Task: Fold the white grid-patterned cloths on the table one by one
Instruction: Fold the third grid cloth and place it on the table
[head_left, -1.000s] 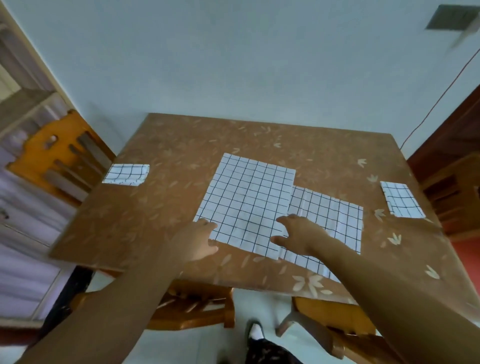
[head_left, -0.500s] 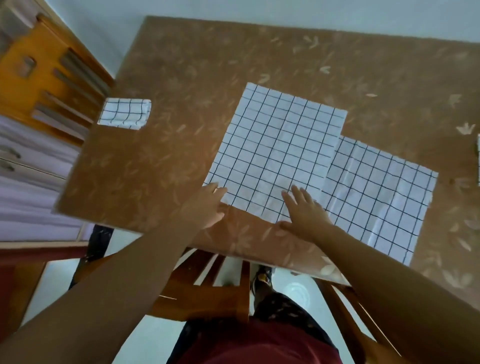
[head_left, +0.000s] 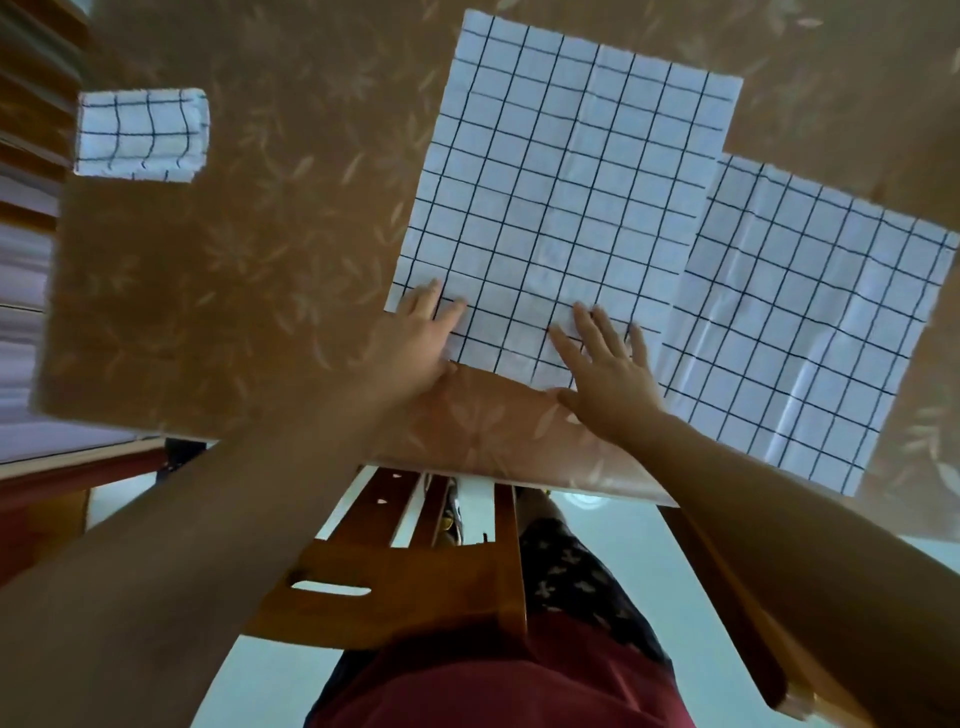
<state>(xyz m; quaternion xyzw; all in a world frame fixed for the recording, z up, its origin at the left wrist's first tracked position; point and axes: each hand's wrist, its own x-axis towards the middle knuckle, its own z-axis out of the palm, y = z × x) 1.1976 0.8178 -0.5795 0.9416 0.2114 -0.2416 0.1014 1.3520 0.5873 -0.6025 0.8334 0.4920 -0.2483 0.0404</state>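
I see both hands laid flat on the near edge of the spread cloth (head_left: 561, 182), and neither one grips it. The left hand (head_left: 421, 343) rests on the near left corner with its fingers (head_left: 453, 310) straight on top of the fabric. I cannot tell if its thumb goes under the edge. The right hand (head_left: 610, 379) lies a little to the right on the same edge. Its fingers (head_left: 586, 327) are spread wide and pressed on the cloth, and the heel of the hand is on the bare table (head_left: 234, 291).

The spread cloth is white with a dark grid and lies fully open, flat, in the middle of the table. Its right side lies over the left edge of a second open cloth (head_left: 810, 332) of the same pattern, which is set nearer to me and to the right. A small folded cloth (head_left: 140, 135), also with the grid, sits well apart at the far left, near the table's edge.

The table is brown with a pale leaf pattern. Below its near edge I see a wooden chair (head_left: 415, 577) between the two forearms, and beside it dark patterned trousers (head_left: 576, 577).
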